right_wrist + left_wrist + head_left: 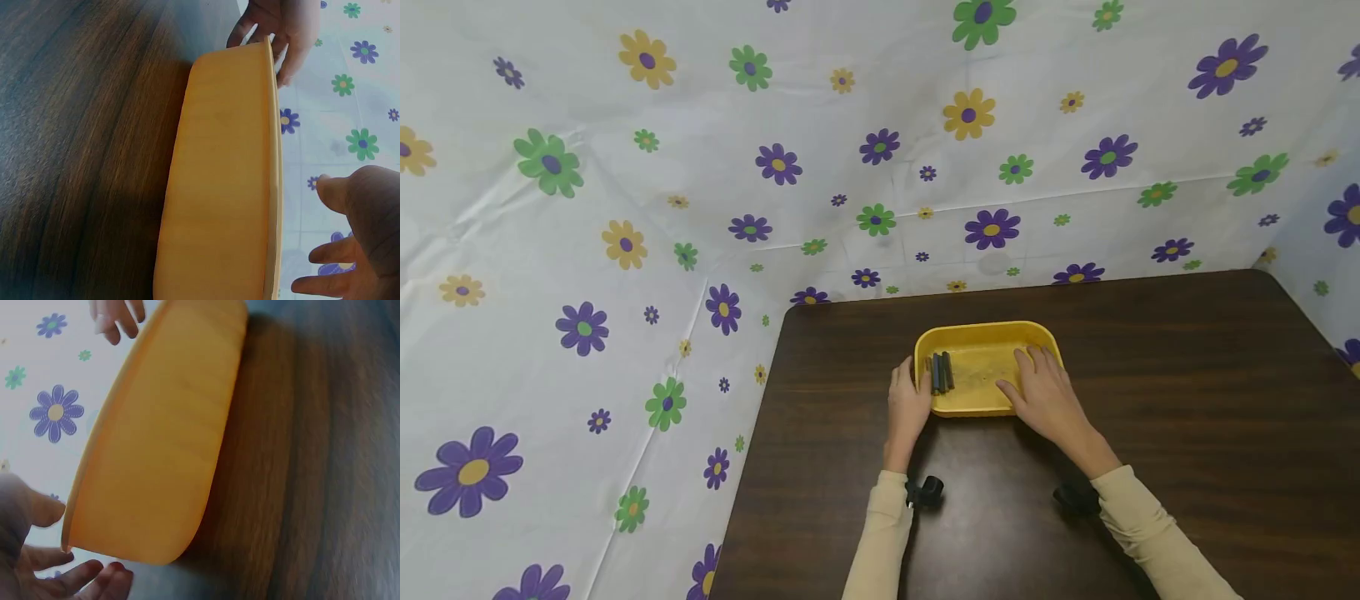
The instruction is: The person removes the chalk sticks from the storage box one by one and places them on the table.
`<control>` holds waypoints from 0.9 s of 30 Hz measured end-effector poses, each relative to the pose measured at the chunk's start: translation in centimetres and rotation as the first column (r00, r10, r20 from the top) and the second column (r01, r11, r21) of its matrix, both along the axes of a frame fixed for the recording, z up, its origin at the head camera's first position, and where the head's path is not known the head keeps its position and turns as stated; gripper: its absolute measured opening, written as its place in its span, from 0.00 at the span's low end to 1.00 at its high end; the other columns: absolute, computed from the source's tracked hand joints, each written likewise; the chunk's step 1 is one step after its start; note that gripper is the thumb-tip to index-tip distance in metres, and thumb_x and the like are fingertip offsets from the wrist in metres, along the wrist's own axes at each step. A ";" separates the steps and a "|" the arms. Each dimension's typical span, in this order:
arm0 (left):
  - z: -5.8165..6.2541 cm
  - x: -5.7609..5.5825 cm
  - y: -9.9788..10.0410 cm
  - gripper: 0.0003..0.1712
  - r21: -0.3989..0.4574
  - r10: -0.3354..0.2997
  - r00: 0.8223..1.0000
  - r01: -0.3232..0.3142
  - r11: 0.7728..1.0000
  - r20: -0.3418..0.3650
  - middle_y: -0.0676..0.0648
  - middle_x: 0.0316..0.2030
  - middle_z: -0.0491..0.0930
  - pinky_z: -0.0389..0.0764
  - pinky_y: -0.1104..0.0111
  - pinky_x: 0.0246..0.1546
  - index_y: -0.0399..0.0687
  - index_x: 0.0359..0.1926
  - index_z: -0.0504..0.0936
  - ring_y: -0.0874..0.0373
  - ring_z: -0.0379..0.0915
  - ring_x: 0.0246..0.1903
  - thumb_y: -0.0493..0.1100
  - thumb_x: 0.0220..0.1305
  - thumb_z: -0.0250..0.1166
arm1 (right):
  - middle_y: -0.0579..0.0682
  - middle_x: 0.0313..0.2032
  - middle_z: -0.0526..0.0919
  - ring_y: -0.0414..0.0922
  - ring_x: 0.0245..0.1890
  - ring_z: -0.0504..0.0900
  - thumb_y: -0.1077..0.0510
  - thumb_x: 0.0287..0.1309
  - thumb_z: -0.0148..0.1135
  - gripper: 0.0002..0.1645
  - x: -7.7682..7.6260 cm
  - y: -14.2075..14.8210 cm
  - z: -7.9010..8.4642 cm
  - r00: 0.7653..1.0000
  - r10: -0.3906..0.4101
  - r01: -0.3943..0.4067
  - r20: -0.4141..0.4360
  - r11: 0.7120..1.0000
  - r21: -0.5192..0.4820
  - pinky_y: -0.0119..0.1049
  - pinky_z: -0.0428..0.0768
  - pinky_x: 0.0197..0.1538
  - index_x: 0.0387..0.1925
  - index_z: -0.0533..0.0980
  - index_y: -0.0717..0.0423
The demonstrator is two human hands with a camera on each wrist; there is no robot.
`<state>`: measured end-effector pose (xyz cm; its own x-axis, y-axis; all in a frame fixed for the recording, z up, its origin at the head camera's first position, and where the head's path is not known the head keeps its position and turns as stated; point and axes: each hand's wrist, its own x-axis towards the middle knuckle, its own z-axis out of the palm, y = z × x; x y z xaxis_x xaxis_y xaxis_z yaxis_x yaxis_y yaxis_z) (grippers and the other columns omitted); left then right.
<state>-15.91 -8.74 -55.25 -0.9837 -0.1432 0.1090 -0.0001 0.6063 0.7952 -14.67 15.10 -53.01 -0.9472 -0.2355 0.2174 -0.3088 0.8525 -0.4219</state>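
A shallow yellow plastic tray (977, 412) stands on the table, its long side facing me. Several short dark sticks (940, 372) lie side by side at its left end; their kind is too small to make out. My left hand (909, 404) holds the tray's left end, thumb over the rim and fingers along the outer wall, as the left wrist view also shows. Over the tray's right part hovers my right hand (1045, 392), fingers spread and nothing held. In the right wrist view its thumb and fingers (334, 284) stand apart, beyond the tray's rim.
The dark wood-grain table (1187, 400) reaches to a flowered white cloth (820, 100) hung behind it and along the left side. A black camera mount (928, 492) sits at the left wrist, and another (1075, 498) at the right wrist.
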 end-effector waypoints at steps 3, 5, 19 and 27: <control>-0.1 -0.8 0.2 0.20 0.079 0.085 0.996 -0.086 0.993 0.019 0.38 0.49 0.78 0.81 0.51 0.44 0.35 0.63 0.77 0.45 0.78 0.42 0.42 0.76 0.61 | 0.78 0.62 0.69 0.74 0.64 0.67 0.51 0.72 0.64 0.37 -0.3 -0.2 -0.1 1.000 0.008 -0.008 -0.019 1.000 -0.012 0.68 0.64 0.67 0.66 0.66 0.77; -0.2 -1.3 0.3 0.17 0.114 0.122 0.992 -0.124 0.986 0.024 0.40 0.43 0.79 0.79 0.54 0.40 0.35 0.57 0.80 0.47 0.76 0.37 0.40 0.74 0.62 | 0.77 0.60 0.72 0.72 0.62 0.70 0.53 0.71 0.65 0.35 -0.5 -0.4 -0.1 0.999 0.016 -0.017 -0.034 1.000 -0.022 0.66 0.65 0.67 0.64 0.68 0.77; -0.3 -2.1 -0.5 0.11 0.253 0.108 0.992 -0.122 0.960 0.066 0.45 0.29 0.77 0.72 0.67 0.26 0.34 0.51 0.82 0.58 0.70 0.25 0.34 0.71 0.64 | 0.70 0.52 0.82 0.66 0.52 0.81 0.54 0.75 0.60 0.25 -2.7 -2.5 1.1 0.996 0.018 0.003 0.086 0.972 -0.236 0.62 0.78 0.54 0.59 0.75 0.74; -0.5 -2.3 -0.7 0.11 0.290 0.080 0.993 -0.101 0.952 0.085 0.47 0.29 0.76 0.71 0.69 0.24 0.36 0.52 0.81 0.60 0.68 0.24 0.36 0.72 0.63 | 0.69 0.48 0.84 0.65 0.49 0.83 0.57 0.74 0.61 0.22 -3.9 -3.5 0.8 0.993 0.019 0.019 0.116 0.949 -0.315 0.61 0.79 0.52 0.57 0.77 0.74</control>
